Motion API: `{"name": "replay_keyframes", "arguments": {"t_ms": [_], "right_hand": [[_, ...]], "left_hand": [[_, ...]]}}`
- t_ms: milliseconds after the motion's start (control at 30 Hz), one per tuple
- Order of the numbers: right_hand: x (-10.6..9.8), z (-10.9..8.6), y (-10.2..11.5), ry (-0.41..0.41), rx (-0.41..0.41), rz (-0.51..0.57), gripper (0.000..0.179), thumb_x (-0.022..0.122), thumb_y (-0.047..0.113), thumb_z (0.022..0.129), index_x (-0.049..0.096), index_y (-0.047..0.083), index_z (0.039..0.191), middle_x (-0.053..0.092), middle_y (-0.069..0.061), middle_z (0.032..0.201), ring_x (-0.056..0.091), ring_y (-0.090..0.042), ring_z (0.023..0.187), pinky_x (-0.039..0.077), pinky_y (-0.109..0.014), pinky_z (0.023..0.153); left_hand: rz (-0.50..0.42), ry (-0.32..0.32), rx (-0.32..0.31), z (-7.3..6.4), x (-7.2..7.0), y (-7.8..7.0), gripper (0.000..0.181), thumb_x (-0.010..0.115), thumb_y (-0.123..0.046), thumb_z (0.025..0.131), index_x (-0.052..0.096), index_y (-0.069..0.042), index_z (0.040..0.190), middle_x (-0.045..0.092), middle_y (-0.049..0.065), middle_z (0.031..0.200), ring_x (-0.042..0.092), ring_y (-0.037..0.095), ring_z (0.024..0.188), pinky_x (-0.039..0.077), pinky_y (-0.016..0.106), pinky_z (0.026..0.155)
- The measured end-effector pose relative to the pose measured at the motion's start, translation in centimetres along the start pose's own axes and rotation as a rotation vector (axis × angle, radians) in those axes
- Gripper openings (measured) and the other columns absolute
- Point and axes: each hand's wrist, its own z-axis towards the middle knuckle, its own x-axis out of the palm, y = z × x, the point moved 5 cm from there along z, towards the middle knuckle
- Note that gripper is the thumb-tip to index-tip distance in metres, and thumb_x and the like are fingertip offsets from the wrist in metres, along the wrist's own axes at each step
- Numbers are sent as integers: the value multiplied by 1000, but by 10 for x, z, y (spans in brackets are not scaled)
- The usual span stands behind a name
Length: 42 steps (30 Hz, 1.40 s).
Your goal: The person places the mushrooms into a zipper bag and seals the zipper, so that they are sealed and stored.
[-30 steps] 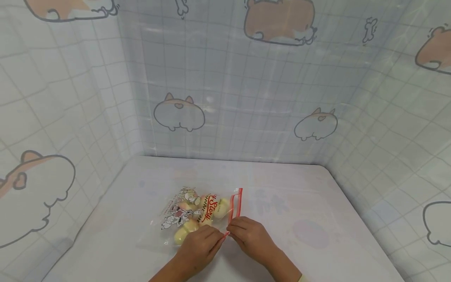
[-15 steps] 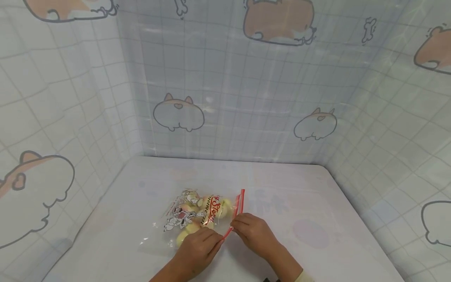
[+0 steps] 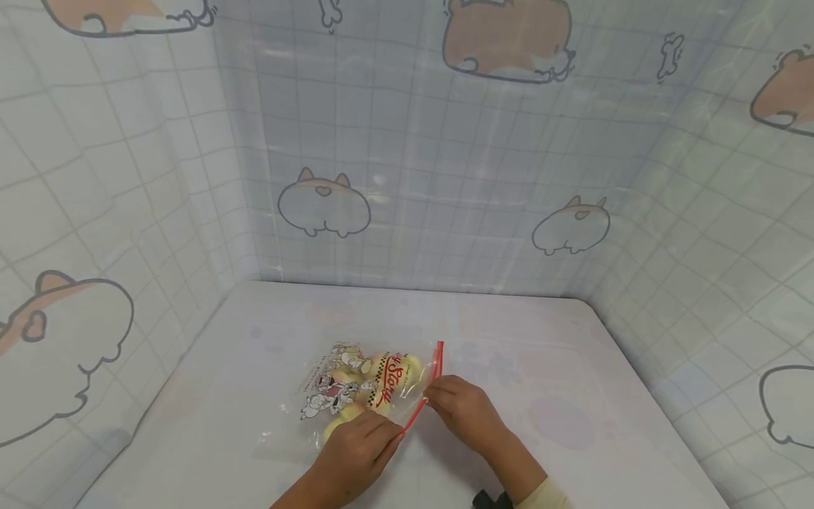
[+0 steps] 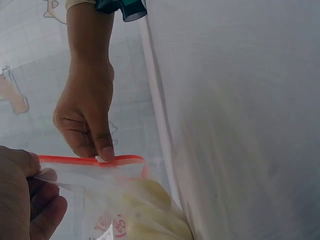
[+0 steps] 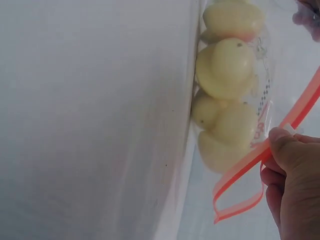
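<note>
A clear slider zip bag (image 3: 399,406) with a red zip strip and cartoon print lies on the table. Inside are several pale yellow rounded toys (image 5: 227,67) with small dark dots, much like rubber ducks. My left hand (image 3: 359,449) pinches the near end of the red strip (image 4: 67,159). Farther along it, my right hand (image 3: 463,413) pinches a small white slider (image 5: 290,129) between thumb and finger. Beyond the right hand the strip's two red edges stand apart in a loop, seen in the right wrist view. Between the hands the strip runs as one line.
The white table (image 3: 540,353) stretches around the bag, its back edge meeting a grid-patterned curtain (image 3: 432,177) with dog drawings. Similar curtain stands at left and right. A dark device (image 3: 492,499) sits by the right wrist.
My right hand has moved along the red strip, away from the left hand, with the white slider. The stretch of strip between the hands has grown longer. The left hand stays nearly still.
</note>
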Motion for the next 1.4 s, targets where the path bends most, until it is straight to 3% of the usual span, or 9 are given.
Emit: {"name": "replay_keyframes", "arguments": {"t_ms": [233, 833, 1200, 1400], "right_hand": [[6, -3, -13, -21, 13, 22, 30, 89, 8, 72, 77, 11, 99, 74, 4, 98, 69, -12, 94, 58, -26, 83], [14, -9, -35, -57, 131, 124, 27, 87, 8, 73, 79, 12, 98, 76, 4, 96, 71, -11, 91, 59, -26, 79], [19, -10, -40, -6, 232, 151, 24, 84, 12, 78, 79, 14, 101, 76, 5, 99, 72, -10, 93, 59, -26, 80], [20, -10, -44, 32, 280, 143, 25, 82, 13, 81, 79, 14, 105, 76, 5, 101, 72, -10, 95, 60, -28, 81]], "left_hand": [[-17, 8, -46, 0, 0, 1, 27, 52, -28, 104, 72, -13, 96, 68, -8, 88, 63, 5, 79, 54, 15, 71], [-32, -94, -16, -1, -4, 4, 21, 57, -23, 102, 71, -12, 93, 66, -6, 84, 61, 6, 74, 52, 17, 63], [-62, -105, -17, -2, -8, 7, 16, 61, -19, 100, 71, -10, 93, 66, -5, 84, 61, 6, 73, 52, 16, 63], [-65, -110, -31, 0, -11, 10, 23, 56, -23, 102, 70, -11, 91, 66, -7, 83, 60, 5, 73, 52, 17, 64]]}}
